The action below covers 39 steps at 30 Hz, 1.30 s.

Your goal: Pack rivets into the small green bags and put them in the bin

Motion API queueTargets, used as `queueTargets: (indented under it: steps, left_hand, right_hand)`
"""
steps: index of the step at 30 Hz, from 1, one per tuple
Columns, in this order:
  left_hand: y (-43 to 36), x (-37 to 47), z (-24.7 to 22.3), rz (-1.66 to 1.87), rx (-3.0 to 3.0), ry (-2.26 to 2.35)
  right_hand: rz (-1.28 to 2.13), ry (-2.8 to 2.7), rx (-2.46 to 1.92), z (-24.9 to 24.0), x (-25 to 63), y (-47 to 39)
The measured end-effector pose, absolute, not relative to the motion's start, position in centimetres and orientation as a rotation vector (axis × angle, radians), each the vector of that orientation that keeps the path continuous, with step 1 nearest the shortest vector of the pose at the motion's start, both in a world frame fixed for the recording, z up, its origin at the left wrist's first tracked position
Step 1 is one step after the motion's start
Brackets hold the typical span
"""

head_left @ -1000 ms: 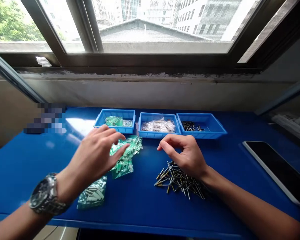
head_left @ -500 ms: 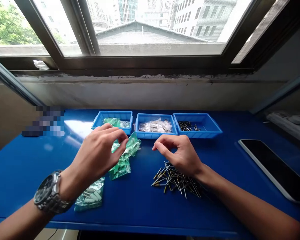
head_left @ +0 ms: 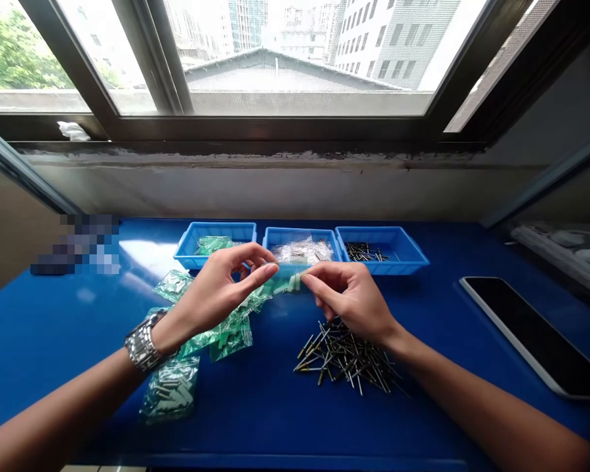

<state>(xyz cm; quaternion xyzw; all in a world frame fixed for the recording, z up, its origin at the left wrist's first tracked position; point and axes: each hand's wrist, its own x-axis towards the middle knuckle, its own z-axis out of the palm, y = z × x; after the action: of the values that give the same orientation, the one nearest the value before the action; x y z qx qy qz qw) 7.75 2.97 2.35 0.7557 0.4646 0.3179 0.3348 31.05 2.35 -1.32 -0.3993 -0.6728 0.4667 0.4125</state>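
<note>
Between my two hands hangs a small clear green plastic bag [head_left: 288,283] with pale plug-like pieces inside. My left hand [head_left: 223,285], below a metal wristwatch [head_left: 147,341], pinches the bag's left upper corner. Thumb and forefinger of my right hand [head_left: 351,294] are closed on its right upper edge. More green bags [head_left: 231,337] lie under and beside my left hand, one bag [head_left: 171,390] nearer the front edge with pale and metal pieces in it. Below my right hand spreads a pile of thin metal blind rivets [head_left: 344,357].
Three blue bins stand in a row at the back: the left bin [head_left: 179,252] holds green bags, the middle bin [head_left: 299,231] clear bags, the right bin [head_left: 403,252] dark pins. A phone-like device [head_left: 526,334] lies at right. A window is behind.
My left hand has moved right, and a green bag is now stretched between both hands. Another green bag shows left of my left wrist. The view has shifted slightly.
</note>
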Motion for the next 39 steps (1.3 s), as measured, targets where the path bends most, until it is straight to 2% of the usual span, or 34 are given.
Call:
queueTargets:
  steps: [17,22,31,39]
  left_hand:
    - [1.8,7.6,-0.9,0.982,1.587,1.025]
    - [1.7,7.5,-0.7,1.008,1.640,0.989]
    - [2.0,6.7,-1.6,1.261,2.084,1.009]
    - [1.8,6.6,-1.6,1.249,2.127,1.014]
  right_hand:
    - [1.295,-1.568,-0.981,-1.6,30.7,2.0]
    - [1.302,-1.555,-0.953,-1.8,30.5,1.7]
    - [0.946,-1.680,-0.979,-1.8,30.5,1.4]
    - [0.833,-1.723,-0.985,-2.0,30.5,1.3]
